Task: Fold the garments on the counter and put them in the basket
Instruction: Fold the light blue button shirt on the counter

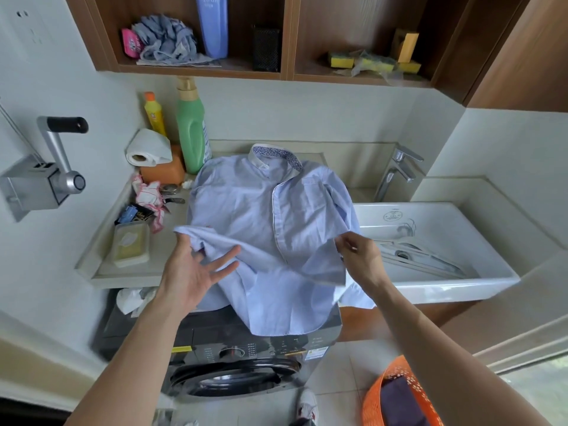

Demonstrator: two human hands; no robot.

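A light blue button shirt [246, 207] with a patterned collar lies face up on the counter [101, 272], its hem hanging over the washing machine. My left hand [196, 265] is spread, palm up, under the shirt's left sleeve end, fingers straight. My right hand [356, 253] pinches the shirt's right edge and lifts it a little. The orange basket [373, 395] stands on the floor at the lower right with a dark garment inside.
Bottles [192, 130], a paper roll [147, 149], a soap box [130, 244] and small clutter crowd the counter's left side. A white sink [436, 287] with hangers and a tap lies to the right. The washing machine [233, 358] sits below the counter.
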